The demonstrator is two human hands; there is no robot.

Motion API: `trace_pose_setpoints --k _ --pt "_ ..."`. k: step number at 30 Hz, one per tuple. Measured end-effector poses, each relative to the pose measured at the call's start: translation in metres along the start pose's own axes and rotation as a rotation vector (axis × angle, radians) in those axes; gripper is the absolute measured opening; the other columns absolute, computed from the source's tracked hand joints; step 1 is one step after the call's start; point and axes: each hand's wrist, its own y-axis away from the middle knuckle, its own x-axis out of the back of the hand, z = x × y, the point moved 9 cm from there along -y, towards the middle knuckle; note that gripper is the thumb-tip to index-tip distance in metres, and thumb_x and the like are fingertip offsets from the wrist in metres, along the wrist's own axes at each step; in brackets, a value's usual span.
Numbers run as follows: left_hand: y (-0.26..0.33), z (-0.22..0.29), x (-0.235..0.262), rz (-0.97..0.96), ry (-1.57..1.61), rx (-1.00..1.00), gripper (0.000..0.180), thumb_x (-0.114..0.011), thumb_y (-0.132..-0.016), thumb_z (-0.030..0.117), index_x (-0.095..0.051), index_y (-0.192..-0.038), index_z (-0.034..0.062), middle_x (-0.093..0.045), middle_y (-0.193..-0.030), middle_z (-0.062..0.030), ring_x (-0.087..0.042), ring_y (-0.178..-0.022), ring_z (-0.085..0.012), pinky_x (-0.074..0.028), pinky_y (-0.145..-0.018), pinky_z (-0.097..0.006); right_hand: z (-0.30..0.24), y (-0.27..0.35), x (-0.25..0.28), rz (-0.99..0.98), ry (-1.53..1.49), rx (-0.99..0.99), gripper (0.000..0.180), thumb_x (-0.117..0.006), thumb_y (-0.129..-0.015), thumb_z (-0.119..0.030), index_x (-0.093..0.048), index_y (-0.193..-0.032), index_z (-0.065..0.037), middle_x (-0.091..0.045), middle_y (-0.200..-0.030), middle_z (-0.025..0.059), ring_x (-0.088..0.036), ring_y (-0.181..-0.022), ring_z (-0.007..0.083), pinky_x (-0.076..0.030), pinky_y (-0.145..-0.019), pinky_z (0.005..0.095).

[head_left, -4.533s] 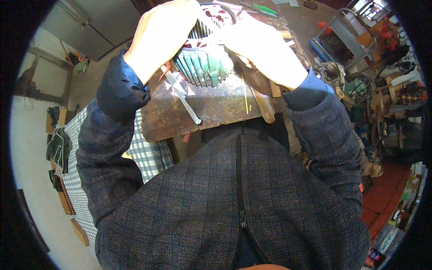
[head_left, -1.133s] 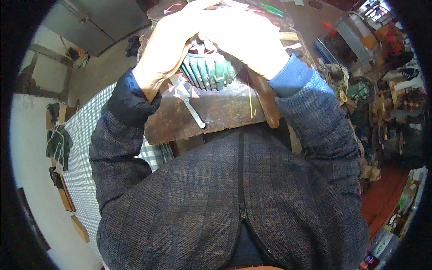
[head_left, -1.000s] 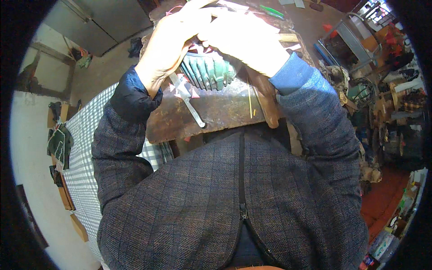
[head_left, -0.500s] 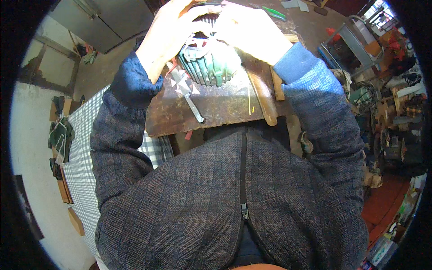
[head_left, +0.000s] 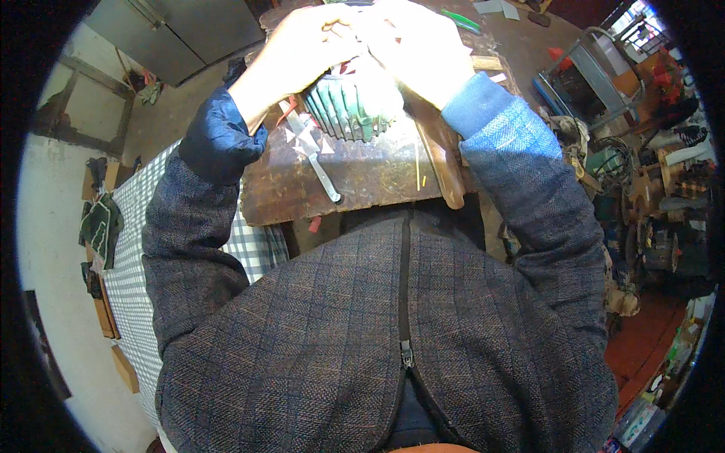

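A green finned motor housing (head_left: pixel 355 113) stands on the wooden table (head_left: pixel 362 177) at the far middle, partly covered by my hands. Over its far, open end, my left hand (head_left: pixel 306 47) has its fingers curled and pressed together. Close beside it, my right hand (head_left: pixel 424 53) is closed too, bent down toward the housing. Strong light bleaches both hands, and whatever lies between the fingers cannot be made out. A knife (head_left: pixel 326 181) with a grey handle lies left of the housing, among small white triangular scraps (head_left: pixel 308 140). To the right rests a long brown wooden bar (head_left: pixel 442 170).
A thin stick (head_left: pixel 418 167) and a yellow bit (head_left: pixel 424 181) lie near the bar. Beyond my right hand is a green-handled tool (head_left: pixel 461 20). A checked cloth (head_left: pixel 140 279) covers a surface at left. A metal-framed cart (head_left: pixel 589 79) and clutter stand at right.
Both hands have drawn closer together over the housing's far end, covering its opening more. My right forearm has shifted slightly left. The knife and wooden bar lie where they were.
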Motion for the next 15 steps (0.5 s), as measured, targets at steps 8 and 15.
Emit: trace_pose_setpoints --k 8,15 --pt "-0.018 -0.011 0.038 0.287 0.141 0.05 0.025 -0.048 -0.108 0.02 -0.065 -0.098 0.004 -0.067 -0.086 -0.0079 -0.07 -0.086 -0.0299 -0.058 -0.074 -0.044 -0.007 0.006 -0.01 -0.119 0.232 -0.078 0.032 -0.053 -0.1 -0.026 -0.063 -0.125 -0.008 -0.067 -0.125 0.0081 -0.062 -0.116 0.0223 -0.047 -0.109 0.0395" --pt "-0.026 -0.021 0.026 0.084 1.062 0.136 0.032 -0.045 -0.112 0.035 -0.053 -0.089 0.015 -0.038 -0.061 0.0052 -0.031 -0.046 -0.0121 -0.029 -0.044 -0.028 -0.042 0.023 0.005 -0.185 0.902 0.138 0.033 -0.052 -0.104 -0.03 -0.066 -0.123 -0.008 -0.071 -0.115 0.0105 -0.067 -0.104 0.0239 -0.054 -0.093 0.0373"
